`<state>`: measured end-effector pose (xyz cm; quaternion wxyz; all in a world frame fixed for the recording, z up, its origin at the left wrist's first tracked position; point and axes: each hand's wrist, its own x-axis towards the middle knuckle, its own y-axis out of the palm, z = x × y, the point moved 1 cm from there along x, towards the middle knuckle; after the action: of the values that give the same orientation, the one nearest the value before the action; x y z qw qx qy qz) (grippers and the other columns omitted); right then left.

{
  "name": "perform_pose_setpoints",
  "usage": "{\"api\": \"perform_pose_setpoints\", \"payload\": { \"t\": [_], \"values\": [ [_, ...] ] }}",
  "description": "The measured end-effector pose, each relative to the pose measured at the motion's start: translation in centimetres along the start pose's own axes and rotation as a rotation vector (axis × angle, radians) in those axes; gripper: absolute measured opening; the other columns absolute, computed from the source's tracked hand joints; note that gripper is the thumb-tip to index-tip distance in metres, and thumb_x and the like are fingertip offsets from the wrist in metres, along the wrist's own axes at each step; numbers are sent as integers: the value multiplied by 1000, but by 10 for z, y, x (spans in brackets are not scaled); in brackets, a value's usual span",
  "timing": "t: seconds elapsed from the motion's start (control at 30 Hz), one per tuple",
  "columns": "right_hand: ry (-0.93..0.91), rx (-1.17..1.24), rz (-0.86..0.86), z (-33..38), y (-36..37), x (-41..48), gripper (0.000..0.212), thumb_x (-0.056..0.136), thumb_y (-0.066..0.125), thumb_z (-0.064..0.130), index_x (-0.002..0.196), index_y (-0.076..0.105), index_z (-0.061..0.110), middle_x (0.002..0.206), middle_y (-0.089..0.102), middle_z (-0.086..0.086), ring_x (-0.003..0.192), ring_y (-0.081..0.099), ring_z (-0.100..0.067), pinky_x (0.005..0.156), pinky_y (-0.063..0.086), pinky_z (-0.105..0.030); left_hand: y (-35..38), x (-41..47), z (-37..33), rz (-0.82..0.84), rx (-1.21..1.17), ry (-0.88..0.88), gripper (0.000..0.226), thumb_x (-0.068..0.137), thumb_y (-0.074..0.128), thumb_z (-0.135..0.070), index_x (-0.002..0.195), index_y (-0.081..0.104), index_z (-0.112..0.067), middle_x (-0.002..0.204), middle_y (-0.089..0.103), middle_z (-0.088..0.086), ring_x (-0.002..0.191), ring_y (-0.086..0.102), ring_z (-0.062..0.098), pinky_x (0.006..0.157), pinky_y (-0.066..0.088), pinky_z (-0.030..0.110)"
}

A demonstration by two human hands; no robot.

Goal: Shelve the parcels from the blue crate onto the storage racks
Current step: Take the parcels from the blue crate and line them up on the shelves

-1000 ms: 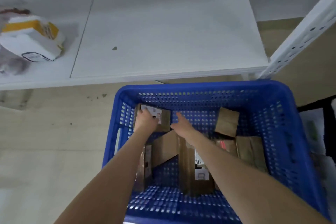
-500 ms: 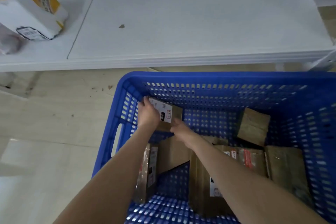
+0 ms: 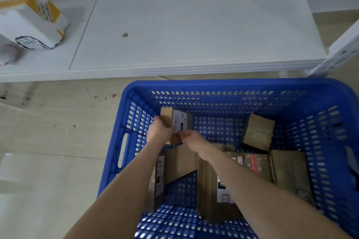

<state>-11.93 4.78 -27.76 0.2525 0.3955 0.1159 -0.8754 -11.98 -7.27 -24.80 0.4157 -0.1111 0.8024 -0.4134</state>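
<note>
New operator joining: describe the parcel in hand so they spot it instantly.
Find the blue crate by the white shelf. At its far-left corner is a small cardboard parcel, white label up. Only it is gripped, by left hand and right hand.

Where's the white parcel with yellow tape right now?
Head view, far upper left: the white parcel with yellow tape lies on the white rack shelf, left of the shelf's seam, apart from the blue crate.

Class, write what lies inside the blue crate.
Cardboard parcels lie in the blue crate; the left hand and right hand hold a small labelled parcel. The arms cover parts of the parcels beneath.
</note>
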Motion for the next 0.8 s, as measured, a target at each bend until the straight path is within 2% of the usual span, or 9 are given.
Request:
{"api": "perform_pose_setpoints", "payload": {
  "t": [0.13, 0.2, 0.27, 0.33, 0.43, 0.5, 0.6, 0.7, 0.8],
  "values": [
    [26, -52, -144, 31, -20, -57, 37, 91, 53, 9, 128, 57, 10, 125, 59, -7, 114, 54, -25, 93, 44, -33, -61, -45, -27, -36, -278, 0, 54, 81, 63, -35, 126, 43, -13, 106, 57, 4, 92, 57, 22, 81, 55, 40],
    [0, -83, -258, 57, -32, -97, 39, 88, 61, 17, 126, 55, 11, 122, 59, -5, 108, 56, -21, 88, 46, -30, -99, -74, -46, -12, -332, 47, 48, 82, 59, -34, 126, 47, -18, 105, 60, 2, 93, 59, 23, 76, 53, 37],
    [-38, -142, -429, 89, -46, -140, 54, 84, 69, 32, 130, 49, 14, 127, 51, -4, 112, 53, -21, 88, 43, -30, -140, -106, -66, 30, -388, 82, 54, 78, 58, -33, 130, 49, -22, 114, 62, 2, 101, 59, 24, 80, 50, 36],
    [-83, -248, -547, 126, -61, -186, 80, 76, 75, 46, 140, 37, 17, 142, 38, -8, 130, 41, -25, 102, 38, -40, -184, -140, -89, 83, -440, 114, 67, 71, 58, -31, 136, 47, -25, 122, 61, 4, 109, 58, 26, 93, 49, 40],
    [-165, -331, -547, 185, -76, -254, 106, 68, 77, 55, 150, 20, 18, 154, 25, -6, 142, 25, -26, 111, 29, -49, -256, -195, -124, 157, -464, 197, 68, 62, 60, -22, 130, 55, -24, 116, 64, 3, 109, 59, 25, 98, 48, 40],
    [-198, -221, -433, 221, -80, -297, 111, 65, 78, 56, 151, 17, 21, 150, 36, -4, 137, 37, -25, 109, 35, -49, -306, -234, -146, 210, -441, 264, 52, 69, 59, -11, 119, 62, -23, 99, 66, -4, 99, 61, 21, 87, 50, 32],
    [-215, -66, -246, 270, -82, -363, 91, 68, 73, 60, 141, 40, 18, 119, 65, 2, 106, 64, -15, 95, 51, -38, -377, -285, -182, 235, -416, 358, 41, 75, 53, 2, 107, 65, -22, 90, 66, -1, 89, 60, 20, 77, 49, 26],
    [-308, 27, -187, 317, -76, -427, 58, 79, 65, 55, 123, 58, 17, 100, 71, 6, 89, 67, -8, 73, 53, -23, -435, -331, -209, 183, -449, 426, 38, 79, 54, 1, 112, 64, -16, 98, 65, 7, 93, 59, 21, 80, 47, 26],
    [-368, 131, -177, 353, -72, -478, 50, 84, 61, 52, 120, 60, 18, 94, 71, 6, 83, 68, -8, 62, 50, -20, -478, -371, -224, 42, -542, 461, 50, 84, 61, -10, 132, 49, -16, 110, 58, 6, 99, 55, 19, 82, 42, 25]
  ]
}}
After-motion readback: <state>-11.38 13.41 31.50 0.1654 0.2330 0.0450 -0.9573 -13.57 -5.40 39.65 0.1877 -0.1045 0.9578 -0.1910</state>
